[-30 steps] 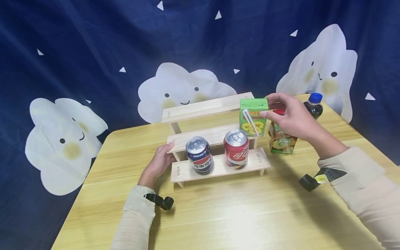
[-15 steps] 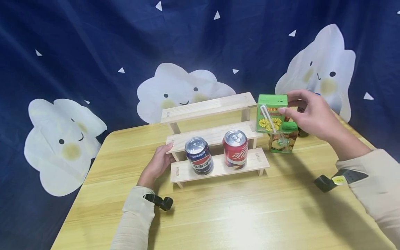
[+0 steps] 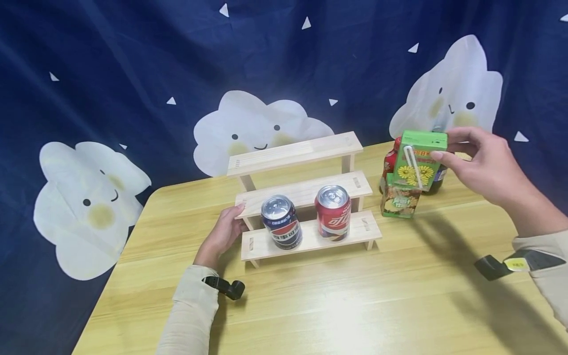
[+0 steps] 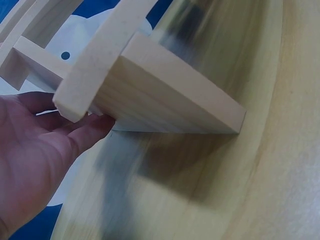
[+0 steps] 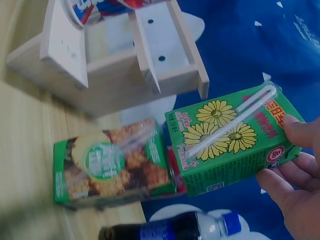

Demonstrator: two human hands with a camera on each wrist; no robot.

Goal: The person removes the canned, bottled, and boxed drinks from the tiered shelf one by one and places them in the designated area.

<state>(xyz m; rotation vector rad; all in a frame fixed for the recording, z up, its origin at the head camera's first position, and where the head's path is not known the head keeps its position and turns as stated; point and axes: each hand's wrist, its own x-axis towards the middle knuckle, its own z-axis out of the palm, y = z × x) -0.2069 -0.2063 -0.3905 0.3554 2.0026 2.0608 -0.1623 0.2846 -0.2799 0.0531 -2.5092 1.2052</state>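
Note:
My right hand (image 3: 490,165) pinches the upper end of a green drink carton (image 5: 225,137) with yellow flowers and a white straw on its front. It holds the carton raised, in front of a red-capped bottle and overlapping a brown-and-green juice carton (image 3: 401,197) in the head view. At the left end of a three-step wooden display stand (image 3: 295,153), my left hand (image 3: 224,231) grips the middle step, thumb on top and fingers underneath. On the lowest step stand a blue Pepsi can (image 3: 284,224) and a red cola can (image 3: 334,217), upright and apart.
The red bottle (image 3: 389,165) stands behind the cartons, partly covered. A dark bottle with a blue cap (image 5: 231,223) is beside them, mostly hidden in the head view. The wooden table (image 3: 301,305) reaches back to a dark blue curtain (image 3: 155,49) with white clouds.
The green carton has moved right in my right hand, from beside the stand's right end to over the other carton and bottles. My left hand stays on the stand.

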